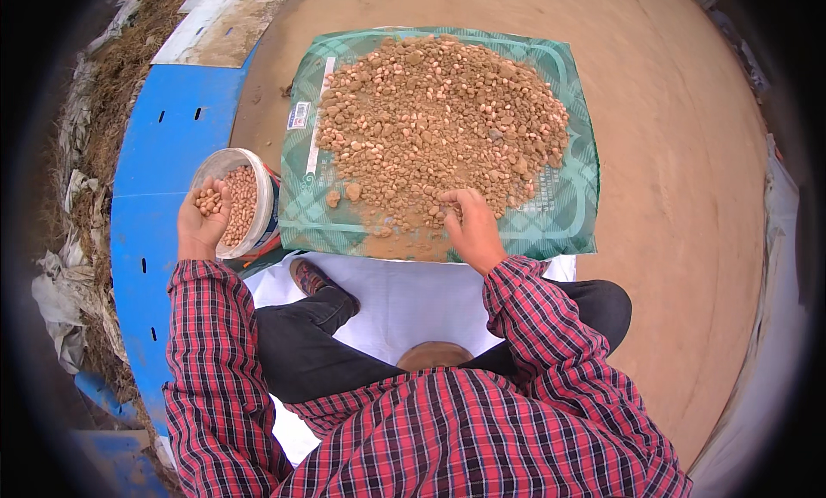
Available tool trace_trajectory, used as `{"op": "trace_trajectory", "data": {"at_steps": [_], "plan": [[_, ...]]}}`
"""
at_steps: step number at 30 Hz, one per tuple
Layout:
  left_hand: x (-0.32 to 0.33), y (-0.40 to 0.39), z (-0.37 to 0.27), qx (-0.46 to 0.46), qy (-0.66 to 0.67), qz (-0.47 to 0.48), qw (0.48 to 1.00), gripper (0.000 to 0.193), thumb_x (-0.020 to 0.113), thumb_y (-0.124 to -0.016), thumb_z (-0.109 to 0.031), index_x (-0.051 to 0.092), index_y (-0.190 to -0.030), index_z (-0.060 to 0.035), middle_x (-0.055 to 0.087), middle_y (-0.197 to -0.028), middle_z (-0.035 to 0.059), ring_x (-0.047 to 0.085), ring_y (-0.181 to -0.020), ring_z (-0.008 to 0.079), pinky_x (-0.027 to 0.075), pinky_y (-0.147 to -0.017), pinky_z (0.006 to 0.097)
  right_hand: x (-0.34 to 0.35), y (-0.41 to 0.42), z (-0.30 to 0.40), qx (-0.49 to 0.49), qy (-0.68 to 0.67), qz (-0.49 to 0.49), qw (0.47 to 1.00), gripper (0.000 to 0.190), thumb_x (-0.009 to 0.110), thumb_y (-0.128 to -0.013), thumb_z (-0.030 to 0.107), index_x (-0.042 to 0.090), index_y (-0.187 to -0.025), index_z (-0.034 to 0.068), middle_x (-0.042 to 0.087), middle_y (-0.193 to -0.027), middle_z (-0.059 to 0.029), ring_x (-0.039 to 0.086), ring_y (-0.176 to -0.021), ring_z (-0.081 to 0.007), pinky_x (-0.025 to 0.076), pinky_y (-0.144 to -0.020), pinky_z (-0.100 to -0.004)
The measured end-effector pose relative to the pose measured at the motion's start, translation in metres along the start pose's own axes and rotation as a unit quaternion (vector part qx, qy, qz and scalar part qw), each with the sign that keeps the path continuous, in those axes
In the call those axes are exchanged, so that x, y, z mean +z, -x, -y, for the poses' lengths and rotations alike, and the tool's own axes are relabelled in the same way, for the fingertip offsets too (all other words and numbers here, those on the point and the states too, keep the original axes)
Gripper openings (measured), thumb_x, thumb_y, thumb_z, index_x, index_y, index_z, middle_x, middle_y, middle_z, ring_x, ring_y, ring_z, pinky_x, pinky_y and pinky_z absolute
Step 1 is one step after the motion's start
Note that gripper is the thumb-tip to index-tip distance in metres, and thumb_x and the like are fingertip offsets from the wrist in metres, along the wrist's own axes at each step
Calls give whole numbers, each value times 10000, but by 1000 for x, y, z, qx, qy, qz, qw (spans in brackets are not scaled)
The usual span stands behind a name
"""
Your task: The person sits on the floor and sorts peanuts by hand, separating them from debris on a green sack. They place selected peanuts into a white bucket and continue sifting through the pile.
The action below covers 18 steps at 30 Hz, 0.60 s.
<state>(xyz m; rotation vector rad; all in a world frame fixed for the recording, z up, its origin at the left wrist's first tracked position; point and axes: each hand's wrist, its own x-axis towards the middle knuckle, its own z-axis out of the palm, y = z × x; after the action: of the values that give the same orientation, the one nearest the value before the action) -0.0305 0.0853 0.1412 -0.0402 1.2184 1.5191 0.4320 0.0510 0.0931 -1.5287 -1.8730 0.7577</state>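
Cupped over the near-left rim of a plastic bucket [266, 204], my left hand [204, 219] holds a small heap of peanut kernels [208, 202]. The bucket contains many more kernels [242, 195] of the same pinkish kind. A wide pile of kernels mixed with brown soil clods [439, 124] lies on a green patterned board or sheet [582, 175]. My right hand [470, 224] rests at the pile's near edge, fingers bent over the soil and kernels; what lies beneath its fingertips is partly hidden.
Blue plastic sheeting [168, 149] runs along the left, beside dry straw and crumpled white film [64, 304]. Brown ground [671, 175] spreads to the right. White sheeting [387, 298] lies between my legs, near a round brown object [433, 355]. My shoe [316, 280] is close to the bucket.
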Motion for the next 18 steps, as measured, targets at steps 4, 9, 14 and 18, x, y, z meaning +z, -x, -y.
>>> {"op": "trace_trajectory", "data": {"at_steps": [4, 9, 14, 18], "plan": [[-6, 2, -3, 156, -360, -112, 913, 465, 373, -980, -237, 435, -1341, 49, 529, -1269, 221, 557, -1144, 298, 457, -968, 382, 18, -23, -1, -41, 66, 34, 996, 321, 520, -840, 17, 571, -1156, 38, 558, -1154, -152, 533, -1101, -325, 449, -913, -415], [66, -2, 86, 296, -634, 64, 712, 560, 475, -943, -269, 399, -1378, 75, 472, -1351, 279, 431, -1296, 368, 322, -1081, 408, 46, -65, -2, -180, 283, 145, 931, 559, 556, -876, 141, 402, -1413, 119, 302, -1514, -111, 275, -1400, -333, 241, -1141, -443], [133, 10, 204, 400, -743, 203, 496, 532, 488, -952, -263, 385, -1409, -9, 374, -1457, 203, 322, -1369, 369, 269, -1112, 479, 26, -59, -36, -189, 314, 165, 916, 554, 497, -952, 346, 355, -1462, 183, 270, -1539, -106, 259, -1410, -323, 197, -1154, -473], [158, 16, 259, 405, -764, 236, 443, 582, 480, -957, -290, 308, -1465, -63, 257, -1538, 152, 208, -1427, 357, 204, -1143, 490, -8, -43, -49, -131, 316, 168, 925, 544, 479, -960, 368, 368, -1458, 178, 302, -1526, -112, 276, -1405, -313, 192, -1158, -461]]}}
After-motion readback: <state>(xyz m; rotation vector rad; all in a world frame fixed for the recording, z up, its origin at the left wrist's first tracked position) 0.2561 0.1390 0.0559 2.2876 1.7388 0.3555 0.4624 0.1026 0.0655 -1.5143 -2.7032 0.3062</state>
